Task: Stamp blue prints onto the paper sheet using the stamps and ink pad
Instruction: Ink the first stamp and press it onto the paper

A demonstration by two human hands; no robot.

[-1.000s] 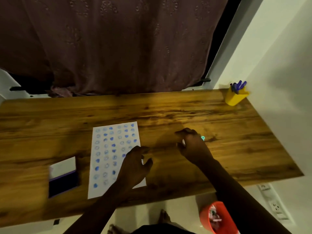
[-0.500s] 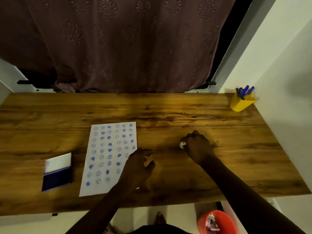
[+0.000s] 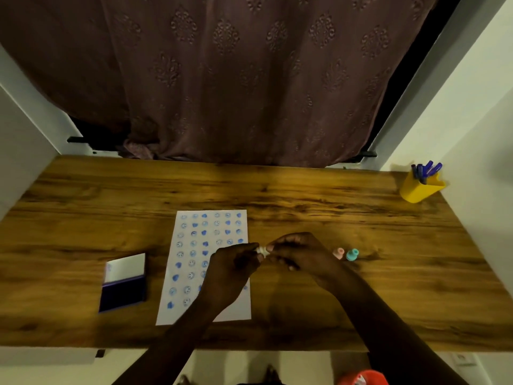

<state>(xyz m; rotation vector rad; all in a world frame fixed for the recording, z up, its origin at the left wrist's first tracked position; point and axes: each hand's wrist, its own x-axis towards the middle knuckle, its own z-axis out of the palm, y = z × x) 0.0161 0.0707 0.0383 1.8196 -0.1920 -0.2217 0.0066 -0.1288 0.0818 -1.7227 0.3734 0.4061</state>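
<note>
Both hands, left (image 3: 231, 269) and right (image 3: 301, 252), pinch a white stamp (image 3: 262, 250) over the paper (image 3: 194, 309), mostly filled; lower-right gaps remain.

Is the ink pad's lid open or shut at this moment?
Open. The ink pad lies left of the paper sheet, its white lid folded back and the dark blue pad exposed.

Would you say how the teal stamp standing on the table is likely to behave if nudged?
The teal stamp looks small and plastic, so probably light and easily knocked. It seems to stand upright on a narrow base beside the pink stamp, so it may tip, then roll on its rounded body.
</note>
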